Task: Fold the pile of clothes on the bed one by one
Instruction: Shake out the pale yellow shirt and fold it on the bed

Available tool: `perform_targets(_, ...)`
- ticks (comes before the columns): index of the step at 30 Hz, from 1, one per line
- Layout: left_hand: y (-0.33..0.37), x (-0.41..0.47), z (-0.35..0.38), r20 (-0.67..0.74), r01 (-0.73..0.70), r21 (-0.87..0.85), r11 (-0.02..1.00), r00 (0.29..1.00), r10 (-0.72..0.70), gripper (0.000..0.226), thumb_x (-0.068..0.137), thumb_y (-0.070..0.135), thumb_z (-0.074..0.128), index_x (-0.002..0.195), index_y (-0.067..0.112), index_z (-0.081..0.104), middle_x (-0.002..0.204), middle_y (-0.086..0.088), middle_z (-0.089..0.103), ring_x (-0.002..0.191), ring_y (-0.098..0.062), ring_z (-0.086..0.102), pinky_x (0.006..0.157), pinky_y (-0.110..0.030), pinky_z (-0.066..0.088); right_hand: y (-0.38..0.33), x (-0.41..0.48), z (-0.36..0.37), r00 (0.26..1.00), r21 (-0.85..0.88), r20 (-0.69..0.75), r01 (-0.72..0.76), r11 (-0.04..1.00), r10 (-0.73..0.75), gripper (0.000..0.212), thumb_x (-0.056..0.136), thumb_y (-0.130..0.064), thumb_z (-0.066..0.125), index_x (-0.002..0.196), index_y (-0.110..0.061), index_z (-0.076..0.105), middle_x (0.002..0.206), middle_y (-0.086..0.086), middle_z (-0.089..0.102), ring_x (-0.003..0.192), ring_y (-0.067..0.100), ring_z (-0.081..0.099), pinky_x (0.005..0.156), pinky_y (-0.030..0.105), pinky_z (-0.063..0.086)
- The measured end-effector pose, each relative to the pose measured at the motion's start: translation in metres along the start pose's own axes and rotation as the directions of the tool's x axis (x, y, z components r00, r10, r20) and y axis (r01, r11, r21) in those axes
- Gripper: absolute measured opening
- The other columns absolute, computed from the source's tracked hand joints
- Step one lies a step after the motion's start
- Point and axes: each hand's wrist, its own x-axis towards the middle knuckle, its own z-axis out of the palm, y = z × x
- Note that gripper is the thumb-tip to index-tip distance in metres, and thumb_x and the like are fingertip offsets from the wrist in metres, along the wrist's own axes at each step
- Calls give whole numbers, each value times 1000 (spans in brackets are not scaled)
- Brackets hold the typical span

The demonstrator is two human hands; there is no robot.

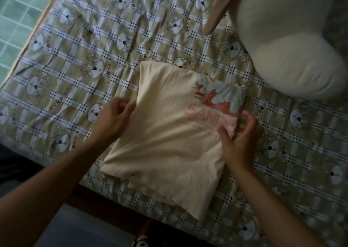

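Cream cotton T-shirt with red-and-blue print (169, 133) lies part-folded on checked bedsheet (94, 39), long axis running away from the person. Left hand (116, 114) pinches its left edge; right hand (239, 139) rests on the right edge, fingers spread and gripping nothing

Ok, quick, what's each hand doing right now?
Left hand: pinches the left edge of the cream T-shirt.
Right hand: open, fingers spread at its right edge.

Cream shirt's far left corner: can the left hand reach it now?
Probably yes: the left hand is at the left edge of the cream shirt; only bedsheet lies up to that corner, the plush toy sits off right.
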Motion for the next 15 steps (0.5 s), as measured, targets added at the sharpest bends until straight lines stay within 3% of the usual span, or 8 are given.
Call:
perform_targets(2, 26, 40, 16, 9, 21, -60, 998, 1000, -21, 53, 91, 59, 54, 110, 10, 62, 94, 1, 65, 80, -15, 62, 62, -30, 51, -7, 27, -2, 999, 74, 8, -33, 997, 33, 75, 79, -30, 78, 137, -17, 33, 132, 13, 46, 99, 17, 61, 65, 4, 48)
perform_targets(4, 50, 70, 29, 20, 66, -145, 987, 998, -64, 60, 84, 57, 67, 122, 12, 56, 104, 3, 60, 87, -13, 59, 59, -19, 44, -12, 56, -2, 992, 130, 83, -102, 986, 91, 73, 79, -30, 78, 134, -18, 32, 119, 5, 56, 89, 11, 63, 61, 14, 51)
perform_targets(7, 76, 103, 34, 101, -27, -163, 986, 994, 44, 40, 86, 35, 72, 119, 13, 62, 95, 8, 62, 77, 1, 56, 52, -8, 41, -7, 91, -3, 980, 191, 140, -169, 967, 143, 64, 77, -9, 79, 128, -13, 39, 121, 3, 58, 97, 13, 63, 69, 13, 54)
perform_targets(9, 86, 113, 32, 25, -38, -185, 982, 999, 43, 30, 87, 40, 70, 106, 18, 66, 86, 11, 62, 76, -1, 58, 53, -11, 43, -2, 95, 0, 981, 223, 95, -188, 957, 171, 61, 79, -8, 78, 127, -14, 40, 123, 3, 59, 101, 13, 64, 77, 19, 55)
perform_targets(12, 74, 101, 32, -67, -46, -120, 992, 997, 38, 42, 83, 56, 67, 103, 19, 67, 88, 9, 66, 81, -9, 64, 54, -15, 45, 4, 65, 3, 964, 252, 15, -260, 932, 265, 60, 81, -19, 77, 128, -18, 39, 113, -3, 64, 84, 4, 64, 67, 21, 53)
perform_targets(15, 39, 50, 30, 106, 56, -112, 992, 993, -44, 61, 66, 65, 79, 107, 20, 70, 93, 6, 72, 81, -10, 69, 56, -18, 55, 9, 7, -4, 943, 286, 146, -328, 900, 298, 76, 77, -17, 80, 137, -24, 33, 114, -6, 63, 86, -4, 62, 65, 18, 52)
